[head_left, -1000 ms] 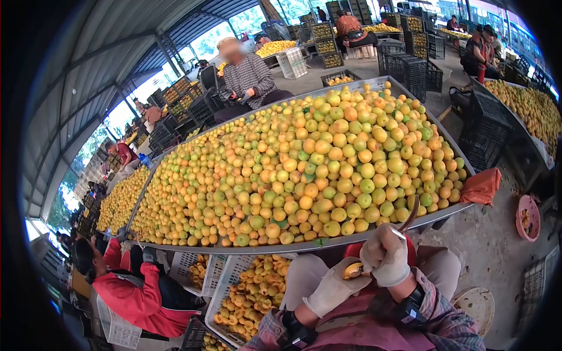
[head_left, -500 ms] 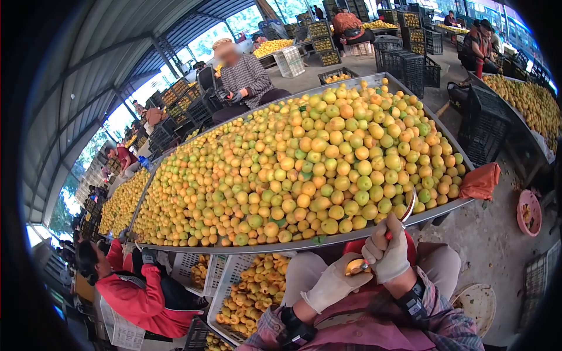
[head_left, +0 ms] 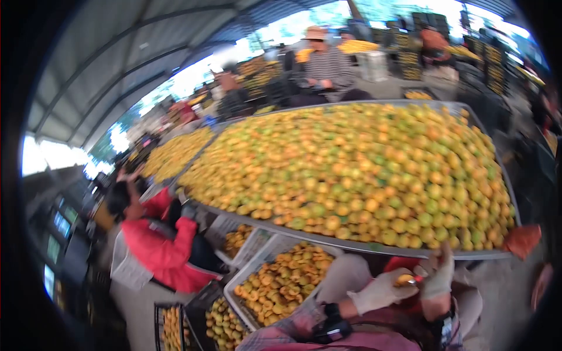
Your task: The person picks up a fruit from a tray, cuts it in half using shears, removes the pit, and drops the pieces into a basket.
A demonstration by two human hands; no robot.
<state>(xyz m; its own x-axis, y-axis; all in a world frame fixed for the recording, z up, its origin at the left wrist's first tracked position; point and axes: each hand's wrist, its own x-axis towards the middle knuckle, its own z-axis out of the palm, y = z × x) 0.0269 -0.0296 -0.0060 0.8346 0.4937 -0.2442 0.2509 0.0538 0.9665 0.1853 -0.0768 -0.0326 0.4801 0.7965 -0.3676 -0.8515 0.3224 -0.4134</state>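
Left hand (head_left: 383, 292), gloved: closed on one yellow fruit (head_left: 404, 281). Right hand (head_left: 438, 278), gloved: beside that fruit; hold blurred, cannot tell. Just beyond: metal tray (head_left: 483, 255), heaped fruit (head_left: 363, 175). To left: white crate (head_left: 281, 241), filled; black crate (head_left: 202, 302), more exposed since the view swung leftward.

In the lower right, the gloved left hand (head_left: 377, 293) holds an apricot (head_left: 404, 281) beside the blurred right hand (head_left: 439, 279). A metal-rimmed desk (head_left: 462, 255) heaped with apricots (head_left: 363, 169) fills the centre. A white crate (head_left: 295, 241) of cut fruit (head_left: 284, 284) stands lower centre; a person in red (head_left: 158, 251) sits lower left, another in a hat (head_left: 328, 67) upper centre.
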